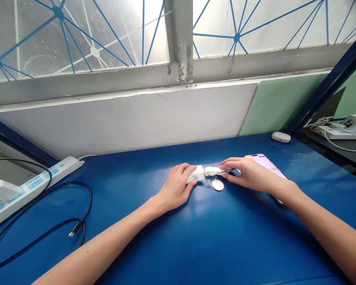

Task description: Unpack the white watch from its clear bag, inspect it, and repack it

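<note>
Item one: blue table (pixel 210 245), lying under a frosted window (pixel 77 35) with blue line patterns.

Item two: small white packet (pixel 206 171), seemingly in clear wrapping, sitting on the table near its middle, between the person's two hands.

Item three: left hand (pixel 176 187), reaching in from the lower left. Its fingers are curling over the left end of the small white packet and grasping it, palm down against the table.

Item four: right hand (pixel 250 175), coming in from the right. Its fingertips are pinching the right end of the same packet, the wrist lying across a phone.

Item five: white round disc (pixel 218 185), lying flat on the table just below the packet, between the hands. Whether a thin thread is joining it to the packet, I cannot tell.

Item six: phone (pixel 262 161), lit screen facing up, partly covered by the right hand.

Item seven: white oval case (pixel 281 137), resting at the table's far edge, well apart from the hands.

Item eight: white power strip (pixel 32 184), lying at the far left, with a black cable (pixel 77 227) looping beside it.
</note>
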{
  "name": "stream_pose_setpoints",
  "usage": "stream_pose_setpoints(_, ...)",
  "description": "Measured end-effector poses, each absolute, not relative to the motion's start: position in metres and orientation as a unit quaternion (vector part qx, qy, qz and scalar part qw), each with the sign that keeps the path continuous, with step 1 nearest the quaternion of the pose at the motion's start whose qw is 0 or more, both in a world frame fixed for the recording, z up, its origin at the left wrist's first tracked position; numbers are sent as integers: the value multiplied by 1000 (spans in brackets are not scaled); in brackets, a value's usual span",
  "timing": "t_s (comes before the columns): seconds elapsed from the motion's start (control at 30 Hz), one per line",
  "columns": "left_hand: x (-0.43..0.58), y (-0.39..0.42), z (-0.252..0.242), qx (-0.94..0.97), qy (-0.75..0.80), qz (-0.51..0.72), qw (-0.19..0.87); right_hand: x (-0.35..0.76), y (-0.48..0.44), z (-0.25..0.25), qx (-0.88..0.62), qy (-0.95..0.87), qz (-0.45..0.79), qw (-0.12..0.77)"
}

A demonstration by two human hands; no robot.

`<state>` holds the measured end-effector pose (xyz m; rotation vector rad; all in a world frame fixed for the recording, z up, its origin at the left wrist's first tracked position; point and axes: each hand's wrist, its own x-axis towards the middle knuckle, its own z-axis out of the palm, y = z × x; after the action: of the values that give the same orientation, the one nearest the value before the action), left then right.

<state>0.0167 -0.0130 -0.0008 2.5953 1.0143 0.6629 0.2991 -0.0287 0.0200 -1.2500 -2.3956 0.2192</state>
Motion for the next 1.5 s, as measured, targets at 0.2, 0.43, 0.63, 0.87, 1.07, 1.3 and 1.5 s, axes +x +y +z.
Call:
stream_pose_setpoints(0.2,16,-12,-2,906,340,225,116,287,-28,4,-419,-870,66,252)
stream_pose_setpoints(0.43,17,-13,-3,910,334,219,109,271,-31,-5,-395,-876,49,272)
stream_pose_setpoints(0.63,18,-14,-4,910,345,203,106,270,-35,3,-421,-873,-11,248)
stream_pose_setpoints(0.87,16,-13,-5,912,350,185,104,270,-38,-1,-415,-877,31,238)
stream_pose_setpoints(1.07,15,-13,-8,913,350,188,90,268,-38,-3,-403,-887,39,223)
stream_pose_setpoints(1.3,18,-15,-6,915,359,166,77,274,-33,-4,-436,-873,12,220)
stream_pose_setpoints(1.5,17,-14,-6,915,353,175,84,268,-40,-2,-426,-878,51,214)
